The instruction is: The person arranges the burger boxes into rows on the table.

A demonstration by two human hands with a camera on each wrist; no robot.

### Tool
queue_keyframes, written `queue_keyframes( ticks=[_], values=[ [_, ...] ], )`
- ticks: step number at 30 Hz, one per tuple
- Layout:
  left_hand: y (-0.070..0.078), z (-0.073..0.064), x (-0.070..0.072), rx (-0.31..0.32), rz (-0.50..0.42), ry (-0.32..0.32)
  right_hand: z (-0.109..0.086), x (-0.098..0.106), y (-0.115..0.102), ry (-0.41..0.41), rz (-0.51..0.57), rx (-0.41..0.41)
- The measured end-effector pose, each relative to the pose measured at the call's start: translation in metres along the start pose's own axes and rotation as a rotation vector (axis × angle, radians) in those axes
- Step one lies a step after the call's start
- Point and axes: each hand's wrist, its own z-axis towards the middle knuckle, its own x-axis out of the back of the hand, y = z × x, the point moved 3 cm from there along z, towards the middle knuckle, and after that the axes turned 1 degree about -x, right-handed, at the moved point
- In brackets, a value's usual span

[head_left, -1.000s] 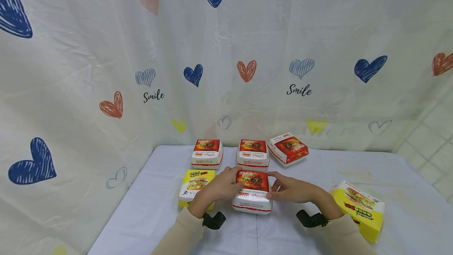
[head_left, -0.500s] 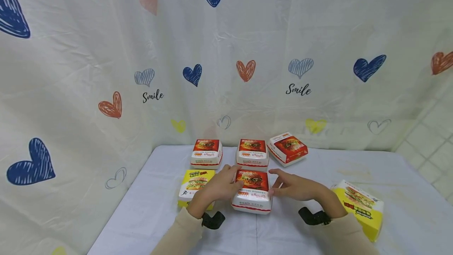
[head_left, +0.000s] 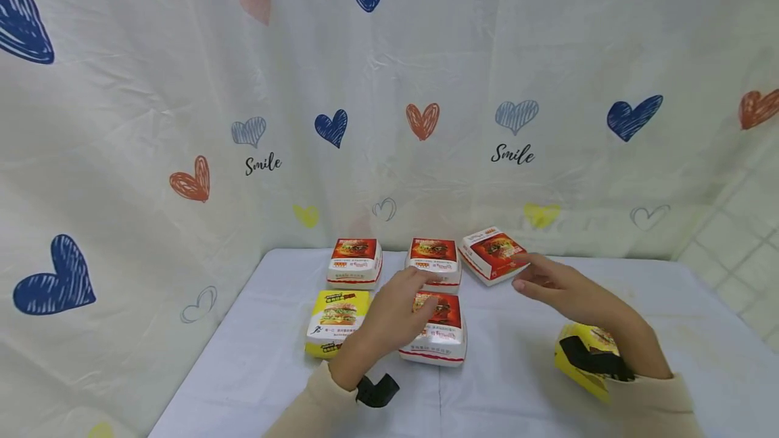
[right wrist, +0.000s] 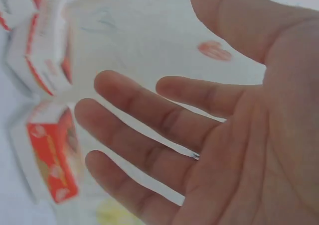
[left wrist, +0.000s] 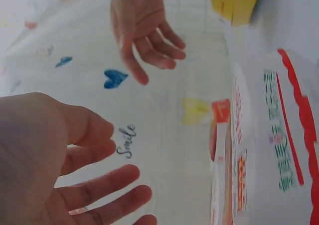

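Note:
In the head view my left hand (head_left: 395,313) hovers over the front middle red-and-white burger box (head_left: 435,340), covering part of its lid. The left wrist view shows that hand (left wrist: 75,170) with fingers spread and nothing in them, beside the box's white wall (left wrist: 274,135). My right hand (head_left: 566,289) reaches across the table, its fingertips beside the right corner of a turned red burger box (head_left: 491,255) at the back. Seen from the right wrist, its fingers (right wrist: 144,113) are straight and apart, with the turned box (right wrist: 47,155) beyond them.
Two more red burger boxes, one left (head_left: 355,265) and one in the middle (head_left: 433,255), line the back. A yellow burger box (head_left: 335,320) sits front left. Another yellow box (head_left: 578,357) lies under my right forearm. A heart-printed curtain (head_left: 456,53) hangs behind the white-covered table (head_left: 487,384).
My right hand has left the front middle box and moved right and back to the turned red box. My left hand has lifted from the front box, which stays in place.

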Motion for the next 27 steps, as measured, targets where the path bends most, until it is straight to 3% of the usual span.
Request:
queue_keyframes(
  ticks=[3,5,9,16,22,27],
  values=[
    [0.02,0.0,-0.005,-0.139,-0.067,0.06,-0.015,0.021,0.007,0.1,-0.035,0.007],
    [0.032,0.001,-0.011,-0.2,-0.122,0.081,-0.025,0.031,0.017,0.146,-0.081,0.01],
    [0.054,0.002,-0.027,-0.227,-0.254,0.065,-0.043,0.042,0.053,0.164,-0.161,-0.048],
    [0.085,0.01,-0.069,-0.156,-0.431,-0.106,-0.078,0.058,0.123,0.039,-0.169,-0.223],
    [0.094,0.028,-0.107,0.008,-0.54,-0.18,-0.091,0.065,0.155,-0.097,-0.093,-0.352],
    [0.094,0.036,-0.14,0.143,-0.537,-0.219,-0.097,0.059,0.173,-0.147,0.032,-0.415]
  ],
)
